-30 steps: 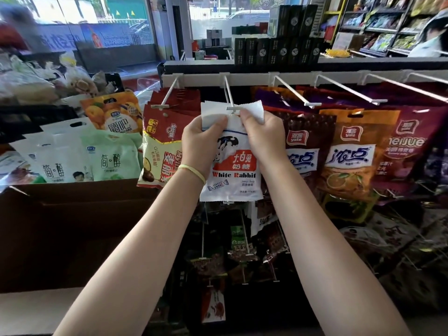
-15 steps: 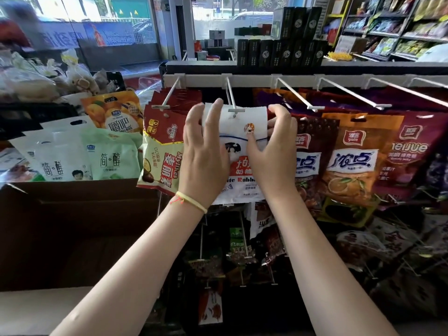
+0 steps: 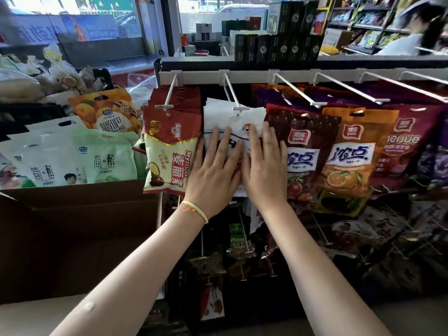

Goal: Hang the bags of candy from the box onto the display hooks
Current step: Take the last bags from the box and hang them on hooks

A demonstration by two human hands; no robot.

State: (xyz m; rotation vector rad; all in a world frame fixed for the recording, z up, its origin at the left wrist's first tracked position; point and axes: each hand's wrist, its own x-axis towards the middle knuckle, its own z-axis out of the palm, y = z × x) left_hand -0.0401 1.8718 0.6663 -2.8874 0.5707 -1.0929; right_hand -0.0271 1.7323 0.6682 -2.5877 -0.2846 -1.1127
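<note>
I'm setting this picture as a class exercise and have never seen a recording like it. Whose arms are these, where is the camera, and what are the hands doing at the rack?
The camera sits on a person's head, looking forward and down, so the two bare arms are the wearer's own. No machine is involved. The left hand and right hand lie flat, fingers straight, against a white candy bag that hangs on a display hook. Nothing is gripped. Red Mylikes bags hang to its left, brown Yake bags to its right. A cardboard box stands lower left.
</note>
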